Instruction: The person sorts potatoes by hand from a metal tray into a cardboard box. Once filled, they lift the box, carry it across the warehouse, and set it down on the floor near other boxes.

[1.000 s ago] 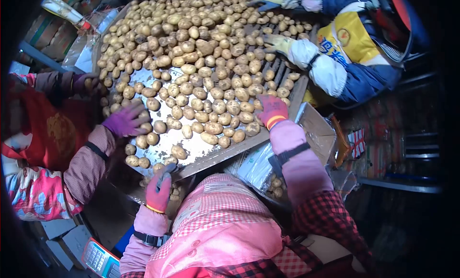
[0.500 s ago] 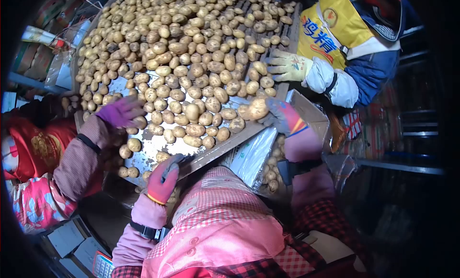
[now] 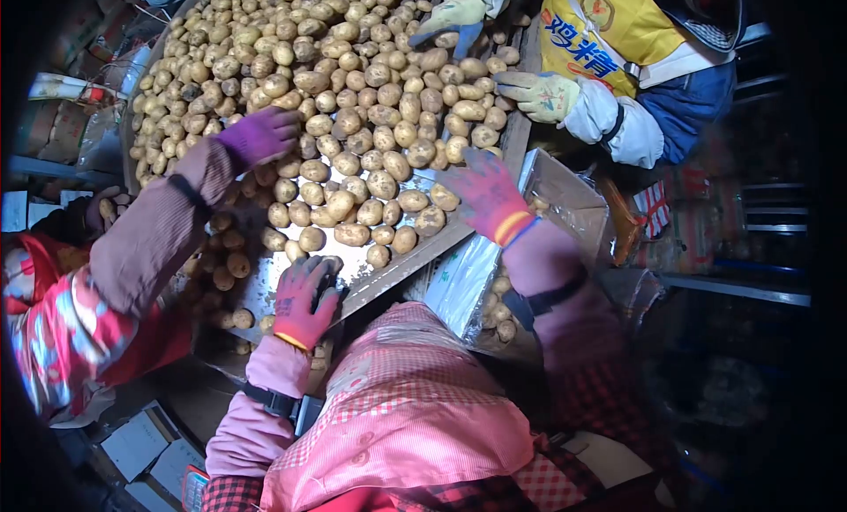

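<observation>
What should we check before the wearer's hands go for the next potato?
1. Right hand free, fingers spread over the potatoes: ok.
2. Left hand free: cannot tell, palm down on the sorting table's near edge.
3. Reach path clear: not ok, purple-gloved hand is on the pile at left.
4. Far-side person's gloved hands apart from the wearer's: ok.
5. Box beside the right hand open: ok.

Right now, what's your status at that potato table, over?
Left hand resting on the table's near edge, empty. Right hand open above the potatoes, holding nothing. Co-worker's purple glove reaching into the pile alongside.
</observation>
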Demonstrator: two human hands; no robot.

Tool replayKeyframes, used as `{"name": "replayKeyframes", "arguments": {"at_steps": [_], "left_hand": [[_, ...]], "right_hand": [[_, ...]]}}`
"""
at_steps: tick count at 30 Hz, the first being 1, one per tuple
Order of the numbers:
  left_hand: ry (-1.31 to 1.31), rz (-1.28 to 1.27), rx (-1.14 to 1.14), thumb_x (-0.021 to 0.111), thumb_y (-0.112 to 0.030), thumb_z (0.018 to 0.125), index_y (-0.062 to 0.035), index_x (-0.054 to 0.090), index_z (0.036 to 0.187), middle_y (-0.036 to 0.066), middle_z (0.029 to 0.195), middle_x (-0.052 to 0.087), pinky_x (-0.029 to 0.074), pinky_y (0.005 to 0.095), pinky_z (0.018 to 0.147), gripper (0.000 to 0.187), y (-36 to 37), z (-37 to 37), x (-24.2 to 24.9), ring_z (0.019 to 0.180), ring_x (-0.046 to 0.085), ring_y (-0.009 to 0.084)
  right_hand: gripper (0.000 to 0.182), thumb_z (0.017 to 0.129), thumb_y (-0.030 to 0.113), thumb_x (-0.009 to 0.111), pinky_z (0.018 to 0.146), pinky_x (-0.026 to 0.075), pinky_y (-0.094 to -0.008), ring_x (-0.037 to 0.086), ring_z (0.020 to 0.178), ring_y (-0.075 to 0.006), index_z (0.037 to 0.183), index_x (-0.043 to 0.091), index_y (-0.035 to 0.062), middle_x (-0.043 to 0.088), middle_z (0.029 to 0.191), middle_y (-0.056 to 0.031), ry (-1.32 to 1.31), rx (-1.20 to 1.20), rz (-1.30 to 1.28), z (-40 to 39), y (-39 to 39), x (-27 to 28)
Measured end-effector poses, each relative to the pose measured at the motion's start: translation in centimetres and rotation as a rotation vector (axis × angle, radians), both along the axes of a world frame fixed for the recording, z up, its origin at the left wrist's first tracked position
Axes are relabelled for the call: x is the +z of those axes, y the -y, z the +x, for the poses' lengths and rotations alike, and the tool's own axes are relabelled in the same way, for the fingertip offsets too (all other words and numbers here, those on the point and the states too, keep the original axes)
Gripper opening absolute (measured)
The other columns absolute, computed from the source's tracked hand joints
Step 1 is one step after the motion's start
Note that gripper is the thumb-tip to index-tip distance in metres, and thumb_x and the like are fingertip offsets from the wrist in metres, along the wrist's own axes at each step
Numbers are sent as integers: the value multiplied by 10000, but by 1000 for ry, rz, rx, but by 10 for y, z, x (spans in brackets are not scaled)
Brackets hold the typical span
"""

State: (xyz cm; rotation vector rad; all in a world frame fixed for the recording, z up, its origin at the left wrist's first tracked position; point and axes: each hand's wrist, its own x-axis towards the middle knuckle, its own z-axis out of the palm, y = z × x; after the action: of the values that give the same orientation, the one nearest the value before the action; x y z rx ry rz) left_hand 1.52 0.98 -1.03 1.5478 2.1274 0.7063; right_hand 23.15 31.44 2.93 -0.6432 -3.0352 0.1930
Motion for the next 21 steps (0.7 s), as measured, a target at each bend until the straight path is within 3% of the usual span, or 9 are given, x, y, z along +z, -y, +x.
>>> {"name": "replayKeyframes", "arguments": {"at_steps": [4,6,8,9,10,13,16,18,21], "left_hand": [[-20,31,125,646,-168,791,-50,550,1240,146,1267,547,331,456,1043,475,31,-9,2,1226,437,386],[15,43,236,644,-159,798,-45,565,1221,168,1254,550,348,466,1031,446,43,-7,2,1227,440,389],[-22,72,262,637,-149,807,-45,575,1212,182,1239,555,360,470,1022,423,49,-5,5,1226,443,388],[-19,95,273,635,-146,809,-49,576,1215,183,1235,557,359,472,1022,421,50,-4,7,1227,443,389],[-12,116,278,634,-142,810,-53,577,1217,184,1231,558,359,475,1022,420,50,-1,11,1227,443,390],[29,142,266,627,-129,816,-58,580,1219,181,1240,557,351,469,1035,411,45,3,13,1240,439,378],[72,180,188,622,-125,822,-53,576,1224,174,1245,557,343,459,1046,411,32,5,15,1234,448,367],[95,216,124,613,-123,828,-45,572,1227,177,1243,556,340,455,1048,409,18,8,15,1216,463,369],[157,221,-63,573,-116,852,-17,557,1233,178,1242,553,333,444,1053,394,-8,13,7,1213,467,366]], "right_hand": [[567,693,222,717,1128,167,-519,246,1380,-324,1243,578,225,536,1285,-91,306,91,257,-31,-10,-33],[591,656,209,747,1118,196,-506,282,1360,-328,1224,587,222,556,1250,-91,355,65,247,-38,-8,-21],[532,741,310,699,1106,146,-534,265,1367,-331,1247,555,231,554,1246,-100,332,7,23,-38,-7,-4],[634,670,287,769,1083,252,-463,356,1318,-309,1260,549,215,564,1229,-103,131,-55,-45,-31,-1,2],[634,670,287,769,1083,252,-463,356,1318,-309,1260,549,215,564,1229,-103,130,-57,-36,-27,6,12],[800,598,72,811,982,425,-316,481,1225,-202,1330,494,127,548,1271,-75,-341,-287,-978,-6,27,29],[854,662,-38,755,1009,426,-327,474,1225,-172,1417,362,47,451,1391,-77,-641,-264,-1337,27,43,38],[876,704,106,785,893,519,-335,531,1168,-189,1441,312,87,493,1310,-66,-1038,-322,-1668,60,64,46],[762,823,289,694,752,534,-307,627,933,-192,1452,292,141,533,1217,-83,-1477,-500,-1768,100,116,54]]}}
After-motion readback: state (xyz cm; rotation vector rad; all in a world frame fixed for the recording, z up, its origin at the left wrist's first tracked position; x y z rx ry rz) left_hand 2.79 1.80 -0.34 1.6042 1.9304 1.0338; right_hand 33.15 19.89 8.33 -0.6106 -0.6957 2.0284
